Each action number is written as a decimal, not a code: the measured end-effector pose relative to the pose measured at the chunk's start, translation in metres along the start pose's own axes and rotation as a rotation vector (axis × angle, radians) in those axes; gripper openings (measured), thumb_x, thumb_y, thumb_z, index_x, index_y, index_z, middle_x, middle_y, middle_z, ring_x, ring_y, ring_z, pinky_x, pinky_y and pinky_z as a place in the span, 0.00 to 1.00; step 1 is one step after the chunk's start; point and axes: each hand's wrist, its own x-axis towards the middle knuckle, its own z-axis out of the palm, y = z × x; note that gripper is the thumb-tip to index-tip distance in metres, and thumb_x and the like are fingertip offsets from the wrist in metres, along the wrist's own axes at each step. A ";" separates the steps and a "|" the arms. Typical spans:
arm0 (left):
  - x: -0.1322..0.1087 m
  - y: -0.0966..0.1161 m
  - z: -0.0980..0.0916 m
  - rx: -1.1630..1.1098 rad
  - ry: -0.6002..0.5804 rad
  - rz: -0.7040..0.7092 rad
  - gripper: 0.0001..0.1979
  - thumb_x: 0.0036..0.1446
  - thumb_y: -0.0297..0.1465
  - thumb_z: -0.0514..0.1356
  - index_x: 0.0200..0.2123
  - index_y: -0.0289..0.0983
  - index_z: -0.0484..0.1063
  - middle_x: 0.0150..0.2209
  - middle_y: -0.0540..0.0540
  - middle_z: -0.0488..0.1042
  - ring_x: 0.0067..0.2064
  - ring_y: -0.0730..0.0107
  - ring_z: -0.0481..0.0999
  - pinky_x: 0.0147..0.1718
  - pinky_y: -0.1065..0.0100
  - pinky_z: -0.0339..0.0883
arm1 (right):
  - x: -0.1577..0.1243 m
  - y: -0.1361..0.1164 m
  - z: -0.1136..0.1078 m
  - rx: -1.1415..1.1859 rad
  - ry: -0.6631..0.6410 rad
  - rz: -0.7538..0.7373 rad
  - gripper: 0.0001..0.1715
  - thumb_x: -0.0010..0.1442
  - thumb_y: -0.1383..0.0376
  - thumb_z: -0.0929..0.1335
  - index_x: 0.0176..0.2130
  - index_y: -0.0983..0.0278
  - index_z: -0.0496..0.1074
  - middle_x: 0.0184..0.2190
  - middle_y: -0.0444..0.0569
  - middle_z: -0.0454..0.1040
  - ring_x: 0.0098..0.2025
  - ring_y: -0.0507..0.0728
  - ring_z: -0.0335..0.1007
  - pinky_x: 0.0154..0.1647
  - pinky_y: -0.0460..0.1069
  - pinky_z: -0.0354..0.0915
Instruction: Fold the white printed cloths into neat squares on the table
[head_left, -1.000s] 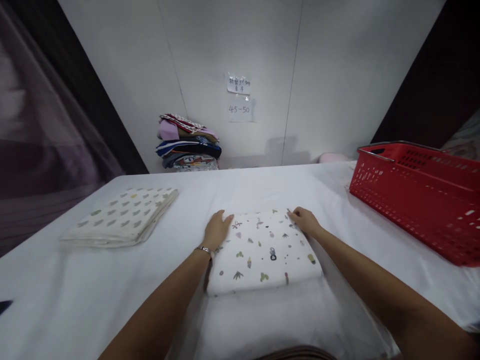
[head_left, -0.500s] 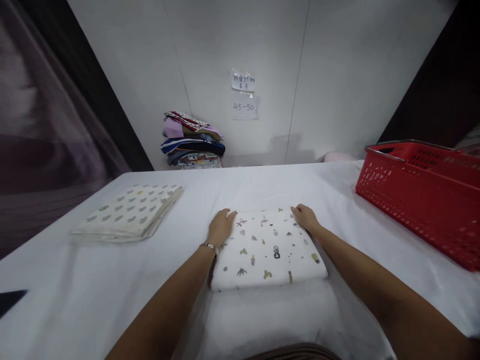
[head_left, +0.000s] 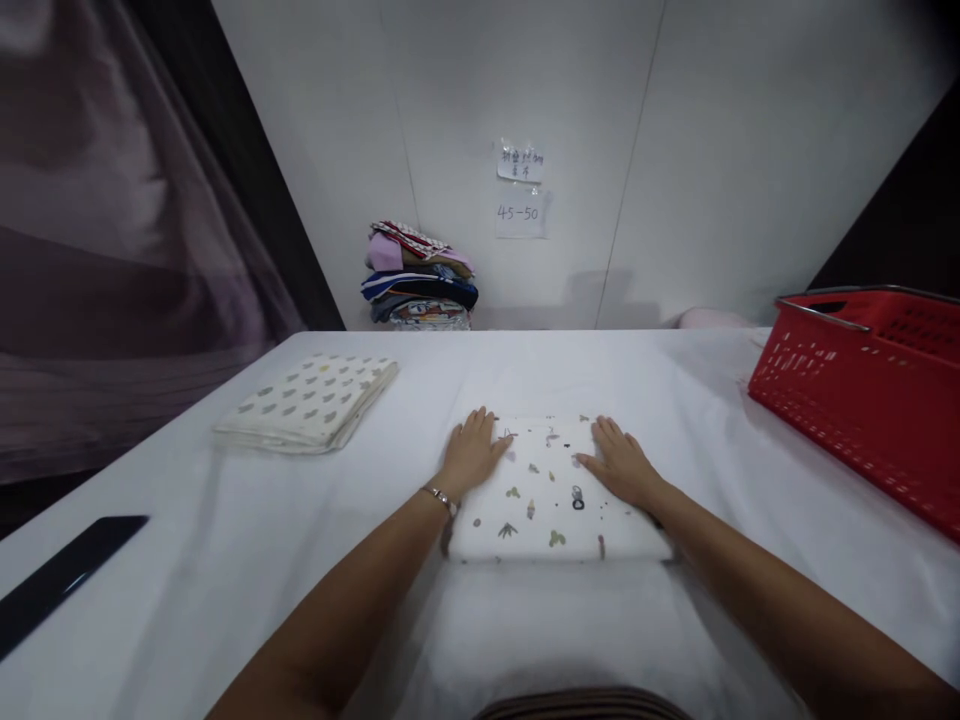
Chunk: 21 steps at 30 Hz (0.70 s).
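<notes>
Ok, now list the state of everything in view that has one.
Plant-print cloth: folded, lying flat
Left hand: open, resting on that cloth's far left
Right hand: open, resting on its far right
Gray-patterned cloth: folded, lying flat
Fabric pile: stacked
Red basket: upright, partly out of frame
Paper signs: fixed to the wall
Dark object: lying flat, partly visible
Purplish fabric: hanging
Table: covered in white

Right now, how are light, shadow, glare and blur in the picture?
Head view: light dim, faint shadow on the pale panelled wall right of the multicoloured fabric stack; head view: small glint on the flat black object; head view: small prints on the central white folded cloth distinct, purple draped fabric at far left soft.
</notes>
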 end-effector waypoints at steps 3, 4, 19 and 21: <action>-0.005 -0.001 0.011 -0.017 -0.055 -0.021 0.31 0.63 0.46 0.41 0.63 0.34 0.49 0.66 0.38 0.44 0.67 0.56 0.41 0.61 0.52 0.43 | -0.002 0.007 0.007 0.004 -0.003 0.059 0.41 0.61 0.43 0.53 0.63 0.67 0.51 0.65 0.61 0.48 0.66 0.65 0.39 0.61 0.64 0.47; -0.006 -0.002 0.013 -0.018 -0.052 -0.030 0.31 0.63 0.46 0.41 0.63 0.34 0.49 0.66 0.39 0.43 0.67 0.57 0.41 0.61 0.52 0.43 | -0.002 0.008 0.007 0.004 0.001 0.077 0.42 0.61 0.43 0.53 0.63 0.67 0.51 0.65 0.61 0.48 0.66 0.65 0.39 0.61 0.64 0.46; -0.019 -0.022 0.007 -0.446 0.115 -0.304 0.27 0.62 0.41 0.45 0.61 0.34 0.55 0.63 0.40 0.56 0.62 0.62 0.57 0.58 0.65 0.52 | 0.006 0.006 -0.006 0.025 -0.135 0.133 0.40 0.61 0.45 0.53 0.61 0.69 0.53 0.66 0.60 0.45 0.67 0.65 0.37 0.61 0.61 0.48; -0.032 -0.023 0.002 -0.446 0.099 -0.381 0.27 0.61 0.42 0.47 0.59 0.33 0.58 0.56 0.38 0.65 0.55 0.61 0.67 0.53 0.65 0.58 | 0.008 0.008 -0.009 0.053 -0.154 0.115 0.37 0.62 0.46 0.53 0.60 0.67 0.55 0.65 0.59 0.49 0.66 0.65 0.40 0.60 0.61 0.51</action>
